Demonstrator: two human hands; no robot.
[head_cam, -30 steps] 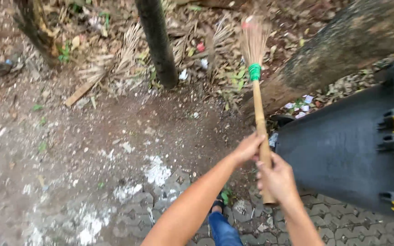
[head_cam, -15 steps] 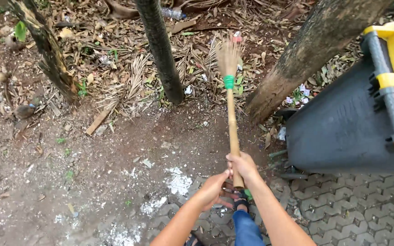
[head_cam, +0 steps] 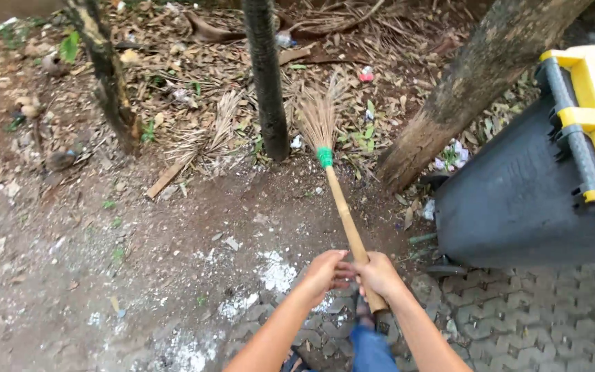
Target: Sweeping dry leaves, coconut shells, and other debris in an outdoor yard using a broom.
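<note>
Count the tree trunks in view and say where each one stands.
3. A thin mossy trunk stands upper left, a dark slim trunk in the middle just left of the broom head, and a thick leaning trunk right, beside the bin. Others may lie outside the frame.

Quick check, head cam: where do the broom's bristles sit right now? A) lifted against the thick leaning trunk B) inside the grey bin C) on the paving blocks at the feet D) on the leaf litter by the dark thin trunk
D: the broom has its bristle end spread on the dry leaves right of the dark thin trunk, while the left hand and right hand grip the handle's near end.
</note>
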